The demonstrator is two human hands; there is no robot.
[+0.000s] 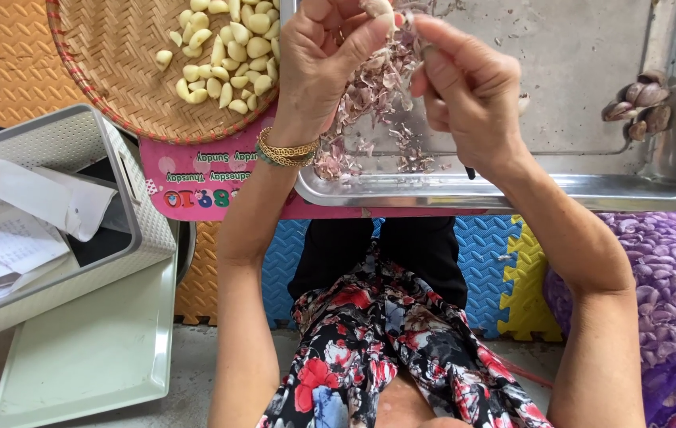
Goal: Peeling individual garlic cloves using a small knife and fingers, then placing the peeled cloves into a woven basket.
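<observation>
We pinch a garlic clove (377, 9) between left hand (323, 55) and right hand (469, 87) over the steel tray (576, 186); papery skins (369, 95) could drift off, or the clove could slip.

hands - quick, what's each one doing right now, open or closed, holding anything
Left hand: fingers closed on a garlic clove over the tray.
Right hand: fingers pinched at the same clove; whether it grips the clove or its skin cannot be told.

Two hands (330, 55); one steel tray (591, 186)
</observation>
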